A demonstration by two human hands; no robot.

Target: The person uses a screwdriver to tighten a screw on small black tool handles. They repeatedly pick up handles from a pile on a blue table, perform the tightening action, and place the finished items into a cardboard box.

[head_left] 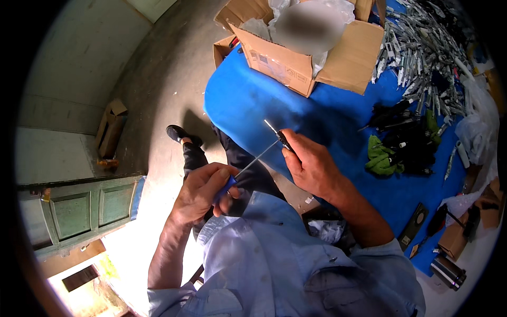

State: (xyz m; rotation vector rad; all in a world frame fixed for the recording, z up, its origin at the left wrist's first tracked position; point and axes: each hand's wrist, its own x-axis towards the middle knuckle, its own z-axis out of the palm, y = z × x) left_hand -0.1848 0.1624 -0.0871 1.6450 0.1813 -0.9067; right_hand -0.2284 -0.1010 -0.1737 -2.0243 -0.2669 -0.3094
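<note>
My left hand (203, 191) is closed round the blue handle of a screwdriver (257, 158), whose thin metal shaft points up and to the right. Its tip meets a small black tool with a slim silver shaft (283, 139), pinched between the thumb and fingers of my right hand (312, 162). The exact kind of that black piece cannot be made out, as my fingers cover most of it. Both hands are held above my lap, beside the edge of the blue-covered table (237, 100).
An open cardboard box (280, 66) with plastic wrapping stands at the table's far side. Many silver pieces (417, 58) are heaped at the far right, with black pieces (406, 137) and a green cloth (381, 157) nearer. A metal cylinder (448, 272) stands at the near right.
</note>
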